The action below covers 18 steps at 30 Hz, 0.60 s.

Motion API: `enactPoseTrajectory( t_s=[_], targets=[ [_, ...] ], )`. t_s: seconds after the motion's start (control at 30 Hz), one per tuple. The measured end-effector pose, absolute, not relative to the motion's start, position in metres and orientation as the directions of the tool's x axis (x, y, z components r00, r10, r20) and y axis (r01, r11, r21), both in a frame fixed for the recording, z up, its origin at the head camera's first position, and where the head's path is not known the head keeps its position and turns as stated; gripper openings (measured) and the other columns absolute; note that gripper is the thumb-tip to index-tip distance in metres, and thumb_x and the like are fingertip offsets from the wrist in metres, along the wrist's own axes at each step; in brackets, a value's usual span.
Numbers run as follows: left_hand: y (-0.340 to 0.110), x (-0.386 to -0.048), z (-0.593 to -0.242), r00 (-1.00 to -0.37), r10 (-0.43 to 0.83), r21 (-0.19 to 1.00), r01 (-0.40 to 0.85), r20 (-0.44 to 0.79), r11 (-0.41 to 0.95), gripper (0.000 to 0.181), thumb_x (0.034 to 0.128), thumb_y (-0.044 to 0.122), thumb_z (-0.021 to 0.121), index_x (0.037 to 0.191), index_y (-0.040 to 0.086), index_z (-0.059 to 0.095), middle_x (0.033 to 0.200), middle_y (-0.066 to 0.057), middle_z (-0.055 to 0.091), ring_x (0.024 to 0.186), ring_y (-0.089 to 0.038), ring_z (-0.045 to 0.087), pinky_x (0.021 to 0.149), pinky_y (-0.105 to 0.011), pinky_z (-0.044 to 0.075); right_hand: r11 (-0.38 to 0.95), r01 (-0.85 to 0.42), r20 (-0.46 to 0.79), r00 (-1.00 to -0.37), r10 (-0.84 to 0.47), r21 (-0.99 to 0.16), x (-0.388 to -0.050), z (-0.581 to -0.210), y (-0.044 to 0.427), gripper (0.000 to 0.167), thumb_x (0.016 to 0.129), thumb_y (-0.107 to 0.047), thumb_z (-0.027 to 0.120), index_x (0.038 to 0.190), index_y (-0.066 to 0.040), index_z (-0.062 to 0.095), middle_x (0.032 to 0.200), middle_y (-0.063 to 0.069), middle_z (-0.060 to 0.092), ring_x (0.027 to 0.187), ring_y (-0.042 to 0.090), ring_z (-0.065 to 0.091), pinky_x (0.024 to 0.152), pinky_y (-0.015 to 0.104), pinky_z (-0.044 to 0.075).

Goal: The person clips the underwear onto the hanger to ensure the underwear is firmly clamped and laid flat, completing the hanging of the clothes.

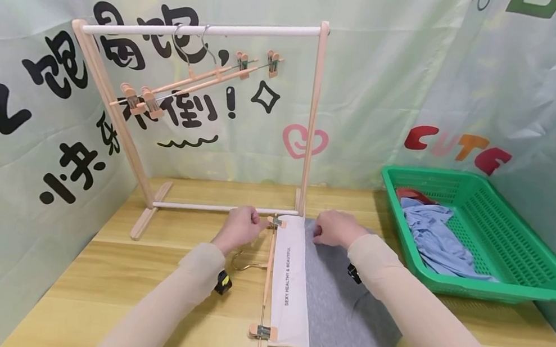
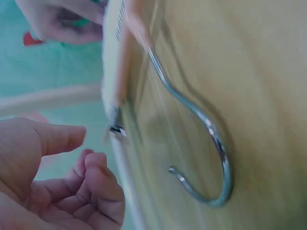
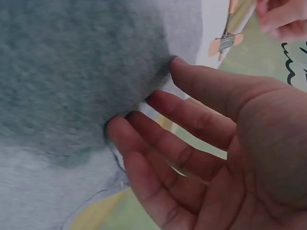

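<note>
A grey garment (image 1: 345,305) with a wide, lettered white band (image 1: 288,288) lies flat on the table. Along the band runs a wooden clip hanger (image 1: 268,274), its near clip (image 1: 263,332) and far clip (image 1: 277,222) both on the band's edge. My left hand (image 1: 241,229) is just left of the far clip; in the left wrist view its thumb and curved fingers stand apart with nothing between them. The hanger's metal hook (image 2: 211,129) lies on the table, pointing left. At the garment's far edge, my right hand (image 3: 230,143) touches the grey cloth with loosely bent, separated fingertips.
Behind the hands stands a wooden rack (image 1: 313,126), with two clip hangers (image 1: 201,80) on its top rail. A green basket (image 1: 505,288) at the right holds blue cloth (image 1: 434,235) and a red piece (image 1: 414,196). A printed curtain (image 1: 365,120) encloses the table.
</note>
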<state>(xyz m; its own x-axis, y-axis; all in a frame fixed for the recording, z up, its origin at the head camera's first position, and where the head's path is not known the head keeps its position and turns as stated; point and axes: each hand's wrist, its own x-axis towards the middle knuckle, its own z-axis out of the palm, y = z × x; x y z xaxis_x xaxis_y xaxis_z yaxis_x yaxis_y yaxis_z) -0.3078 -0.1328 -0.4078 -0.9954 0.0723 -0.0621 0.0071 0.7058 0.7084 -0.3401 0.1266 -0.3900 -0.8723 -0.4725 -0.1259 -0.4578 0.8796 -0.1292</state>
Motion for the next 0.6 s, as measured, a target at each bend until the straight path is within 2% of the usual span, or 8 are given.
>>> enactPoseTrajectory(
  t_s=[0.07, 0.27, 0.37, 0.47, 0.6],
  targets=[
    [-0.134, -0.291, -0.402, -0.991, 0.124, 0.680, 0.061, -0.045, 0.731, 0.033, 0.1033, 0.025, 0.072, 0.077, 0.012, 0.058, 0.065, 0.004, 0.053, 0.054, -0.010, 0.044, 0.059, -0.026, 0.044, 0.882, -0.450, -0.134, -0.874, -0.467, -0.141, -0.341, -0.392, 0.129, 0.014, 0.093, -0.029, 0.083, 0.086, -0.018, 0.079, 0.085, -0.004, 0.075, 0.075, 0.014, 0.063, 0.071, 0.038, 0.055],
    [-0.137, -0.242, -0.404, -0.930, 0.336, 0.640, 0.169, -0.148, 0.750, 0.035, 0.1007, 0.029, 0.076, 0.075, 0.007, 0.068, 0.061, -0.002, 0.064, 0.050, -0.008, 0.043, 0.046, -0.021, 0.036, 0.888, -0.432, -0.135, -0.881, -0.453, -0.159, -0.344, -0.391, 0.130, 0.015, 0.095, -0.031, 0.082, 0.088, -0.018, 0.080, 0.087, -0.003, 0.076, 0.075, 0.014, 0.064, 0.069, 0.037, 0.055],
    [-0.135, -0.227, -0.413, -0.899, 0.406, 0.650, 0.209, -0.166, 0.730, 0.038, 0.0987, 0.030, 0.078, 0.070, 0.006, 0.068, 0.054, 0.001, 0.061, 0.046, -0.006, 0.039, 0.045, -0.021, 0.030, 0.891, -0.426, -0.137, -0.884, -0.447, -0.154, -0.344, -0.391, 0.131, 0.016, 0.096, -0.031, 0.081, 0.087, -0.018, 0.079, 0.086, -0.003, 0.074, 0.074, 0.015, 0.063, 0.068, 0.036, 0.053],
    [-0.132, -0.218, -0.421, -0.893, 0.430, 0.670, 0.236, -0.136, 0.703, 0.036, 0.0956, 0.026, 0.080, 0.067, 0.008, 0.067, 0.052, 0.006, 0.057, 0.045, -0.005, 0.040, 0.046, -0.021, 0.030, 0.892, -0.427, -0.136, -0.884, -0.446, -0.148, -0.343, -0.392, 0.130, 0.015, 0.095, -0.031, 0.082, 0.086, -0.019, 0.078, 0.086, -0.004, 0.074, 0.074, 0.014, 0.063, 0.068, 0.036, 0.053],
    [-0.128, -0.214, -0.429, -0.908, 0.405, 0.679, 0.230, -0.109, 0.697, 0.030, 0.0920, 0.019, 0.081, 0.067, 0.012, 0.067, 0.057, 0.008, 0.058, 0.050, -0.006, 0.046, 0.054, -0.021, 0.038, 0.886, -0.438, -0.134, -0.879, -0.458, -0.152, -0.340, -0.394, 0.130, 0.014, 0.095, -0.029, 0.081, 0.086, -0.018, 0.078, 0.085, -0.004, 0.074, 0.074, 0.014, 0.062, 0.069, 0.036, 0.054]
  ],
)
